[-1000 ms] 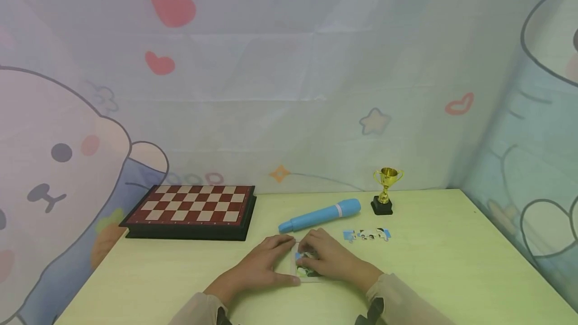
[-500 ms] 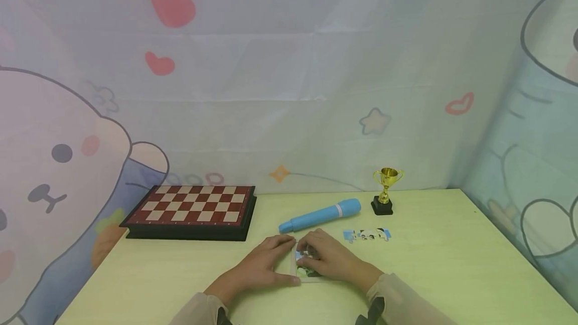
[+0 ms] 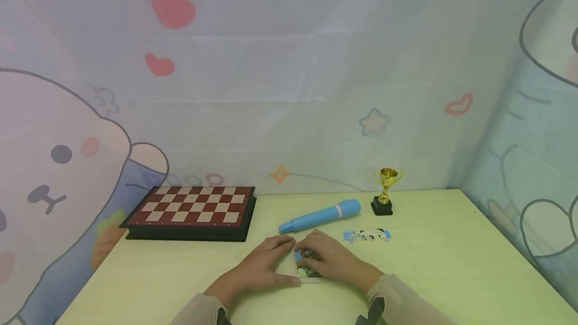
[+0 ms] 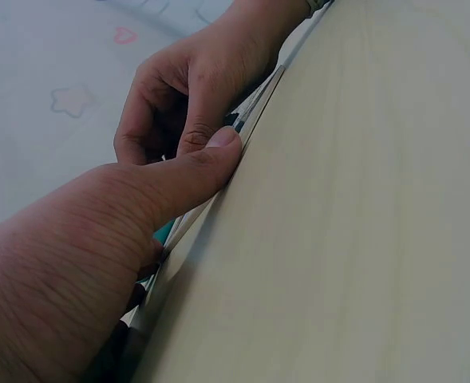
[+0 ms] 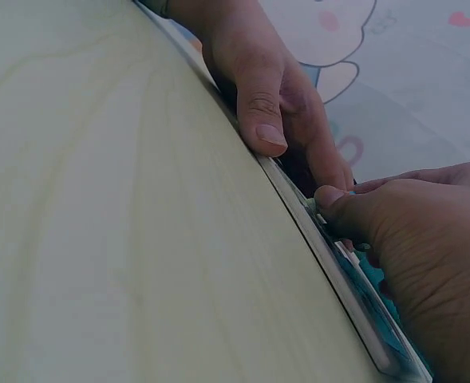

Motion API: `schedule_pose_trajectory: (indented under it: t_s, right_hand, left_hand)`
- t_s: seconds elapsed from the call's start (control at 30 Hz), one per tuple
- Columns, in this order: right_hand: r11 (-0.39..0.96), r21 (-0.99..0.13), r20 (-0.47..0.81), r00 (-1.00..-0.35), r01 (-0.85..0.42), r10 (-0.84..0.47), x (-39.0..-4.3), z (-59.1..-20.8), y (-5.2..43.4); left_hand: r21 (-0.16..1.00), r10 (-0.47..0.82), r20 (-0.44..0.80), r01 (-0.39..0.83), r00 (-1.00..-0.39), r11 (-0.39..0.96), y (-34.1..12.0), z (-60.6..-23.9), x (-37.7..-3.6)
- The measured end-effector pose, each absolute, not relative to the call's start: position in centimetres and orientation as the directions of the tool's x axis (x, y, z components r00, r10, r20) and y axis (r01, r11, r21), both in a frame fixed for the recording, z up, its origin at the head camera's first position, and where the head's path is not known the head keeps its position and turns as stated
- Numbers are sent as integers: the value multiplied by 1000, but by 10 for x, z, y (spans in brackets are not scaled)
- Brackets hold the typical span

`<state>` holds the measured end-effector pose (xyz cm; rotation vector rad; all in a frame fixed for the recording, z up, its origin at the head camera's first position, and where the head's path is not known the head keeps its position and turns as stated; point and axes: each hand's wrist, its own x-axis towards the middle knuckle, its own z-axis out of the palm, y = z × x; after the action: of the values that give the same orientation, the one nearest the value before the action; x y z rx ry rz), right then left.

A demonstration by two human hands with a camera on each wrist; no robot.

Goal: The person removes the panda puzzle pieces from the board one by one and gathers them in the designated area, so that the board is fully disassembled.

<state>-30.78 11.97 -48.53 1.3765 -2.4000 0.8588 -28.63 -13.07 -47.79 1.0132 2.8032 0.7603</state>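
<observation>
Both hands on the puzzle tray (image 3: 301, 271) at the table's (image 3: 451, 275) near edge: left hand (image 3: 262, 264) gripping its left rim, right hand (image 3: 331, 260) pinching a piece over it.

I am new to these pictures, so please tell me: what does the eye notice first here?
First, the two hands, left hand and right hand, meeting over a small flat picture puzzle tray at the near middle of the pale green table. Behind them lie a red-and-cream chessboard at left, a light blue cylindrical pen, and a small gold trophy.
</observation>
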Motion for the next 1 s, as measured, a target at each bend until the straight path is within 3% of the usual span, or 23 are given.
schedule_pose_trajectory:
  t_s: [0.33,1.0]
  right_hand:
    - [333,-405,489,-510,-851,-708,-307,-485,121]
    - [330,-494,498,-573,-804,-651,-307,-484,125]
  left_hand:
    - [472,615,102,582,-782,663,-131,-478,-286]
    - [463,611,106,582,-785,668,-130,-479,-287]
